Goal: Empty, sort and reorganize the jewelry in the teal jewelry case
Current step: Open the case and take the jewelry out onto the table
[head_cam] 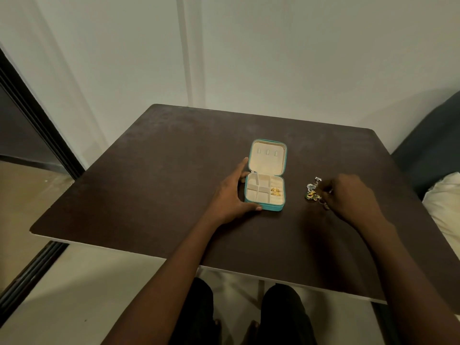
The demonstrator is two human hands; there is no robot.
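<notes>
Two gold rings (275, 191) sit in the right-hand slot of the teal jewelry case (265, 185), lid flat open, cream lining up. Left hand (232, 195) braces the case's left wall: index finger straight along the hinge corner, thumb along the near edge, grip open, nothing pinched. Right of the case, apart from it, a small jewelry pile (313, 191) of silver-blue, green and gold pieces lies on the dark brown surface (154, 175). Right hand (348, 195) is just right of the pile, fingers curled down at its edge; grip state cannot tell, fingertips hidden. A ring (326, 206) lies just under that hand. Pillow (445, 207) at far right, off the surface. Nothing between case and pile.
</notes>
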